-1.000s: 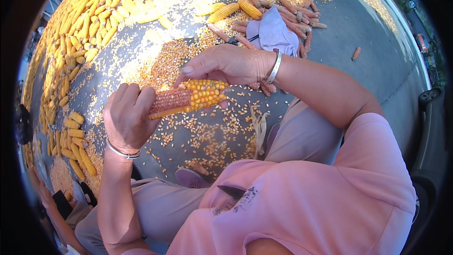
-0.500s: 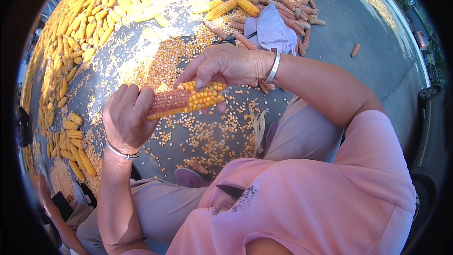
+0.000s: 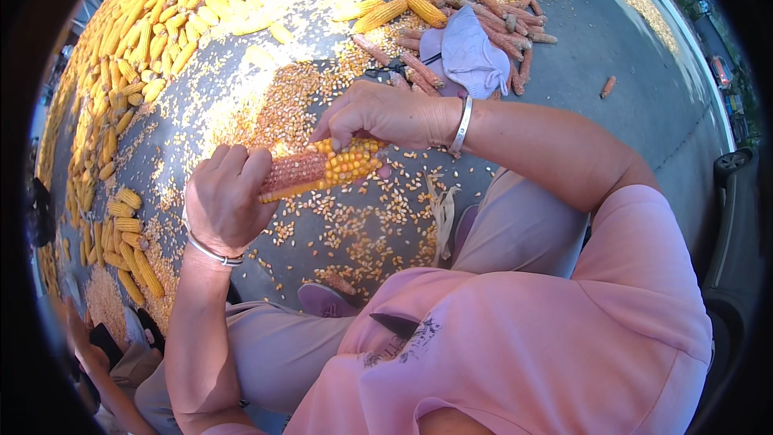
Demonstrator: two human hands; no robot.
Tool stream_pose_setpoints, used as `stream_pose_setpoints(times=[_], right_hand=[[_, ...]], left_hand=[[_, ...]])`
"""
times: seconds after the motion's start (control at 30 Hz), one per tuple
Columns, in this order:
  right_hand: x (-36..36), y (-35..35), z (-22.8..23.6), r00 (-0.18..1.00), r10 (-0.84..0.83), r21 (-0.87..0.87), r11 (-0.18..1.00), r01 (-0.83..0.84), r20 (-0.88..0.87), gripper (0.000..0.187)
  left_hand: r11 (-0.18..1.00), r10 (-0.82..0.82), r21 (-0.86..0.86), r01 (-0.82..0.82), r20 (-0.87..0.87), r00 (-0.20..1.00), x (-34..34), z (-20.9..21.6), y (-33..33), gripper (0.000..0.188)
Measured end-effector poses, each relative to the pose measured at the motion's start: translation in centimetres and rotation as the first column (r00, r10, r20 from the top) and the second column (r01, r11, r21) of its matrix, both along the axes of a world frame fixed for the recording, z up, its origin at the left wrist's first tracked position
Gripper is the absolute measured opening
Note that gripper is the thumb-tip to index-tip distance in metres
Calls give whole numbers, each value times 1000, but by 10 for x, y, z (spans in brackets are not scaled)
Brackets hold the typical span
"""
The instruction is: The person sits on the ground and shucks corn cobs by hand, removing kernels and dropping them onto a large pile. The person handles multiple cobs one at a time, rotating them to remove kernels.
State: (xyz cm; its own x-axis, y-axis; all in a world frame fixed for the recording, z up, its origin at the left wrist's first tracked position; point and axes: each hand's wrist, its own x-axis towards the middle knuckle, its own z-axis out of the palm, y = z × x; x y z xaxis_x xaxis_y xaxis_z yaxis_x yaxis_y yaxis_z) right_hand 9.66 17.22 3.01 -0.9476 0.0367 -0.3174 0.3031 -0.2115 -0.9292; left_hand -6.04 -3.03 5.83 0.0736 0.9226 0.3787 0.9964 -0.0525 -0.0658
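Corn pile (image 3: 125, 40). Right of it: left hand (image 3: 229, 197) clamped on mostly bare end of part-shelled ear (image 3: 296, 174), right hand (image 3: 364, 119) clasping its yellow end. Ear's between both, right of pile. Slack left grip could let it twist; hard push could scatter kernels (image 3: 348, 166).

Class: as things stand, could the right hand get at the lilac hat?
Probably yes: the lilac hat lies just past the right hand, nothing covering it, though that hand is on the corn cob.
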Motion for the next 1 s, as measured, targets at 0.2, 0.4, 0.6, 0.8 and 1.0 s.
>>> stream_pose_setpoints(times=[0.2,0.4,0.6,0.8,1.0], right_hand=[[0,3,-20,1000,15,210,977,-17,14,27],[-1,7,-11,978,-206,103,974,203,18,21],[-7,24,16,954,-273,232,927,296,-124,23],[-10,15,8,898,-413,-80,910,406,-148,34],[-36,-4,4,819,-557,-340,803,489,-137,43]], left_hand=[[998,22,-59,-24,-29,999,1,-9,2,33],[991,111,-72,-109,32,993,13,-7,6,34],[913,335,-396,-103,580,743,9,-7,2,35],[890,444,-451,-60,833,330,15,-21,-2,31],[850,511,-353,-391,732,451,43,-11,12,30]])
